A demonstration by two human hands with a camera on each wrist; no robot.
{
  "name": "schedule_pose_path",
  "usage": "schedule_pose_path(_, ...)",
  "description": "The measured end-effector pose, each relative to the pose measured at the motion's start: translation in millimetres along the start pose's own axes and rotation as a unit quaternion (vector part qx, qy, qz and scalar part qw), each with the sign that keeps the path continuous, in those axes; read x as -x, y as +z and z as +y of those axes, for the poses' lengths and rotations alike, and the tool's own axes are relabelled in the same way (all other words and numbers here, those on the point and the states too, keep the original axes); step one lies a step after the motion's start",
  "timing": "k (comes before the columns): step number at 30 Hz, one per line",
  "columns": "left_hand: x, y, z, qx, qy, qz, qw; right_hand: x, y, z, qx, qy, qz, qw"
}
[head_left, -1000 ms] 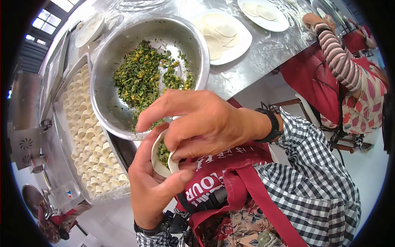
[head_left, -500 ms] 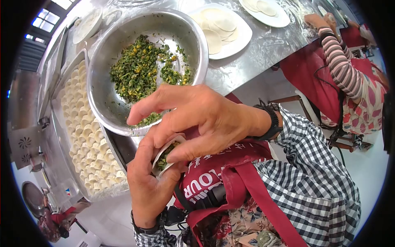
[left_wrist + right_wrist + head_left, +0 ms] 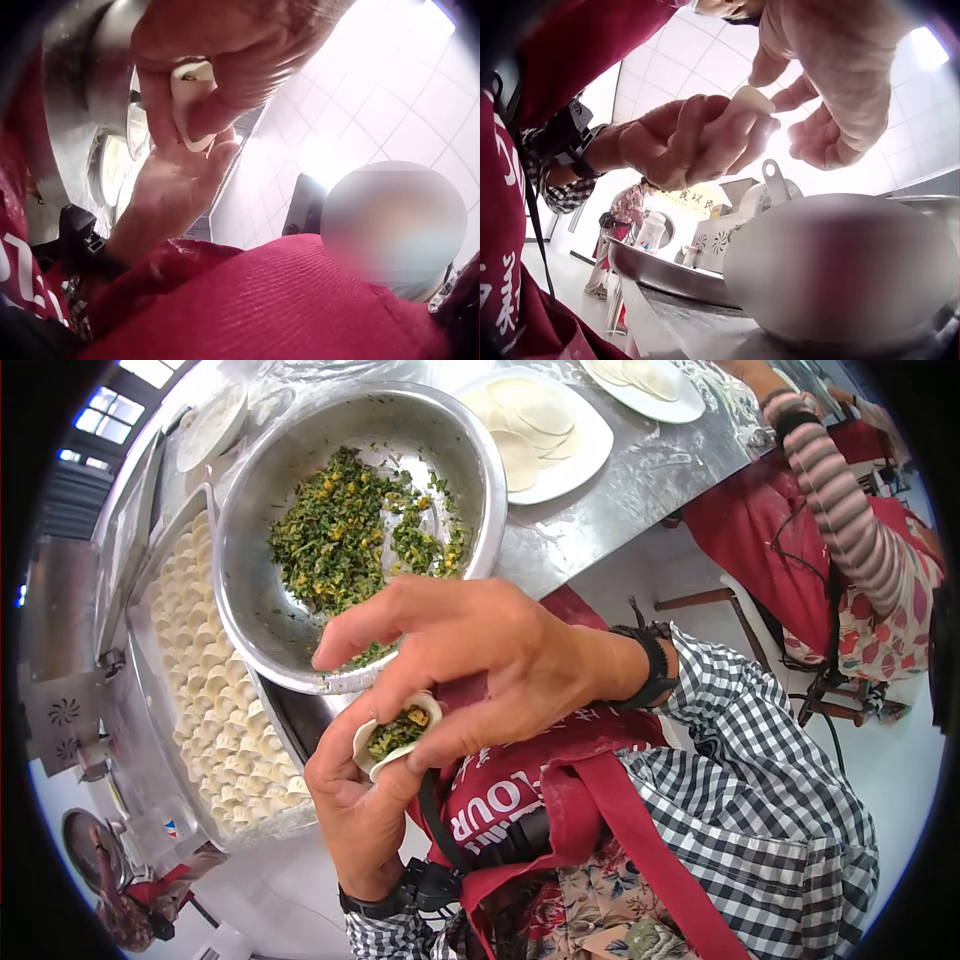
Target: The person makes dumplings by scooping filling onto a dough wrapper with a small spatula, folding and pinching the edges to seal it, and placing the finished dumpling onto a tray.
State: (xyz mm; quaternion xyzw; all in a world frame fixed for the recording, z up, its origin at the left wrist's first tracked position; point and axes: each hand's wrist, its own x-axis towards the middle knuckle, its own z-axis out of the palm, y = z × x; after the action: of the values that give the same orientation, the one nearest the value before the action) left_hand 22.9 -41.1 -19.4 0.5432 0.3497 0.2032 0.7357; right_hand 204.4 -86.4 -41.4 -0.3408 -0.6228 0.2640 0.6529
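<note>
A round dough wrapper [image 3: 366,752] with green and yellow filling [image 3: 397,732] lies cupped in the left hand [image 3: 362,830], whose fingers curl round it. The right hand [image 3: 490,660] holds the wrapper's near edge between thumb and forefinger, its other fingers raised and bent. In the left wrist view the folded-up wrapper [image 3: 192,101] shows between the left hand [image 3: 225,45] and the right hand [image 3: 176,187]. Its pale edge [image 3: 751,100] sticks out of the left hand [image 3: 690,142] in the right wrist view, close to the fingertips of the right hand [image 3: 840,75].
A steel bowl [image 3: 235,600] of chopped filling stands beyond the hands. Left of it is a tray [image 3: 213,530] with rows of shaped dumplings [image 3: 225,720]. Plates [image 3: 595,445] of flat wrappers stand on the table [image 3: 640,485]. Another person's striped sleeve [image 3: 840,500] is at the right.
The wrapper has tipped so that its filling faces up more openly between the hands. The right hand has shifted slightly over it. At the right, the other person's arm has moved.
</note>
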Motion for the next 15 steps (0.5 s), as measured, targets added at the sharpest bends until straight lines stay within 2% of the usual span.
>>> schedule_pose_path(6,0,-2,-4,0.016,0.029,-0.013,0.999,3,7,7,0.027,-0.086,-0.014,0.996)
schedule_pose_path(7,1,-1,-1,0.016,0.029,-0.013,0.999,2,9,8,0.027,-0.086,-0.014,0.996)
schedule_pose_path(9,2,3,6,-0.069,0.059,0.012,0.996,3,15,7,0.02,-0.059,0.018,0.998)
schedule_pose_path(13,2,1,8,-0.09,0.032,0.038,0.995,0,15,6,0.056,-0.081,0.017,0.995)
schedule_pose_path(15,0,-4,5,0.031,0.04,0.0,0.999,-2,17,8,0.072,-0.102,0.032,0.992)
